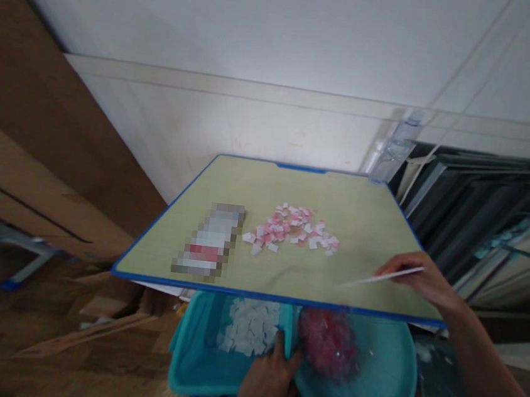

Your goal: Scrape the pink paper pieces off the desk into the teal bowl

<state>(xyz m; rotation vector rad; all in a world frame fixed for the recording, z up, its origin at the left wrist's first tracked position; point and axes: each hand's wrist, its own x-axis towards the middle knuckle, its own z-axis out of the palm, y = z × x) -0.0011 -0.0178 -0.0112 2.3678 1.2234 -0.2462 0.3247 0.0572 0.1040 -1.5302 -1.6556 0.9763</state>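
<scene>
My right hand point(411, 274), above the right side of the small table, is closed around a thin white stick-like tool point(392, 275). Its narrow tip points left and is blurred, so its exact kind is unclear. Down in front, my left hand point(269, 379) grips the right rim of a teal rectangular basin point(208, 379), one finger inside and the thumb outside. White paper-like squares point(251, 326) fill part of that basin. On the tabletop point(341, 197) lies a loose pile of small pink and white pieces point(290, 226).
A teal round basin point(382, 388) holding a pink-red bundle point(328, 344) sits beside the rectangular one. A pixelated phone-like object point(211, 240) lies on the table's left. Behind the right corner stands a clear plastic bottle point(396, 149), near dark stacked panels point(474, 189).
</scene>
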